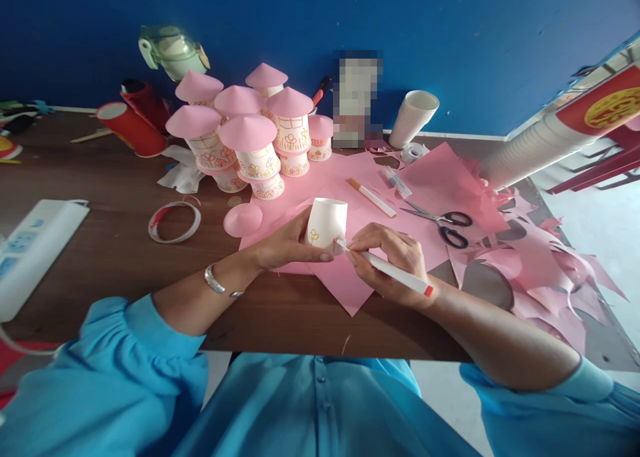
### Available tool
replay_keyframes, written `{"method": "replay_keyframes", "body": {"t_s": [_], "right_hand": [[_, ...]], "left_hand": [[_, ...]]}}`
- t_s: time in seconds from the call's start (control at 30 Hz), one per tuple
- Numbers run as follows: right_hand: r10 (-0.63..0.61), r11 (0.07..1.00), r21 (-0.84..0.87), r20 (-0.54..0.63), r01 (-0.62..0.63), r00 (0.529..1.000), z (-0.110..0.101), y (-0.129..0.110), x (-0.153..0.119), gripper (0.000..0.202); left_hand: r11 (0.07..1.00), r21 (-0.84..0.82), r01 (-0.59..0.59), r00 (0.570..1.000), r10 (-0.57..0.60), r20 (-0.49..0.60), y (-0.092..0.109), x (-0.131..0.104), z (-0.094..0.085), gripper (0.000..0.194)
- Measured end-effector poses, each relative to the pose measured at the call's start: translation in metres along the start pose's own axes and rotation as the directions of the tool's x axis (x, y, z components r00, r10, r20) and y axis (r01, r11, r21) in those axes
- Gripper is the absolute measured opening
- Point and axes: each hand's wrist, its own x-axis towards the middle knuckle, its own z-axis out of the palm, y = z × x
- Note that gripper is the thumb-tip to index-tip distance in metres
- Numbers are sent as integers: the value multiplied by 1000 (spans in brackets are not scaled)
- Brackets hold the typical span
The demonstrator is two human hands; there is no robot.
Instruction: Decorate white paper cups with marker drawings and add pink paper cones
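Observation:
My left hand point(290, 242) is closed around a white paper cup point(327, 218), holding it just above pink paper. A small yellow-orange flower is drawn low on the cup's side. In my right hand point(393, 260) is a white felt-tip marker point(397, 271) with a red end, its tip at the cup's lower right side. A second marker point(373, 198) with an orange cap lies on the pink paper point(345, 290). Left of the cup sits a small pink paper cone point(243, 220). Behind it stand several decorated paper-cup houses point(250, 147) with pink cone roofs.
Black-handled scissors point(443, 222), a glue stick point(399, 182) and pink scraps point(537, 277) lie to the right. White cup stacks stand at the back point(414, 118) and right point(525, 152). A tape roll point(174, 222) and power strip point(43, 254) are left. A blue wall point(280, 17) bounds the table.

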Motion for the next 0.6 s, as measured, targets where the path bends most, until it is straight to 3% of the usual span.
{"method": "replay_keyframes", "body": {"t_s": [0.6], "right_hand": [[7, 1000, 26, 16, -7, 1000, -1, -2, 0, 18]], "left_hand": [[1000, -5, 8, 1000, -8, -27, 2, 0, 1, 59]]}}
